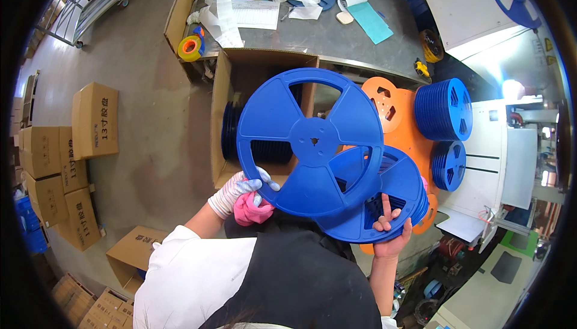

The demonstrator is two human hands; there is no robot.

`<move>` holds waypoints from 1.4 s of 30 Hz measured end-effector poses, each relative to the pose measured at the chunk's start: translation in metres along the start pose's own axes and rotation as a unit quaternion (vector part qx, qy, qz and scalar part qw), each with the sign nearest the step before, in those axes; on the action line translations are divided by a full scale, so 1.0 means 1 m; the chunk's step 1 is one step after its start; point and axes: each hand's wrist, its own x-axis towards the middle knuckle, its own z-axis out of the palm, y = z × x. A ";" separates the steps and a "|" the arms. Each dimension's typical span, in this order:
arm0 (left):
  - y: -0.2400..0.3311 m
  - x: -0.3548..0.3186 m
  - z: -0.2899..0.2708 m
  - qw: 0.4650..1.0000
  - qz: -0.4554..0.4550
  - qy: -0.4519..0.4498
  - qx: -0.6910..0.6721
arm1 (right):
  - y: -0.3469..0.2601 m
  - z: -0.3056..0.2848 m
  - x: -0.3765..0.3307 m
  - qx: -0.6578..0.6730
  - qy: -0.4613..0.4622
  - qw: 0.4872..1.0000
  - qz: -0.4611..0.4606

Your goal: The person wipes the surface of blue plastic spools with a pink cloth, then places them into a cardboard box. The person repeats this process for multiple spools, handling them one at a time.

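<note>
A large blue plastic reel (324, 149) with a round hub and wide openings is held up in front of me. My left hand (236, 193), in a white glove, is closed round its lower left rim, fingers through an opening. A pink cloth (252, 210) is bunched against that hand. My bare right hand (392, 233) grips the lower rim of another blue reel (401, 182), on top of a tilted stack; some fingers show in its opening. The held reel partly covers this stack. Behind it, an open cardboard box (217, 100) contains dark blue reels (230, 140).
An orange stand (415, 130) at right bears two more stacks of blue reels (439, 109). Beyond the box is a grey workbench (312, 31) with papers and a tape dispenser (191, 46). Closed cartons (96, 120) stand on the floor at left.
</note>
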 end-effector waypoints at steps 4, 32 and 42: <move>0.000 -0.002 -0.018 0.994 0.067 0.069 0.058 | -0.001 -0.006 0.001 0.007 0.016 1.000 -0.003; -0.053 0.192 -0.184 0.778 0.036 0.419 0.468 | -0.016 -0.022 -0.005 0.021 0.046 0.998 -0.022; -0.021 0.131 -0.077 0.787 0.068 0.324 0.520 | -0.033 -0.003 -0.002 0.099 -0.112 0.987 -0.063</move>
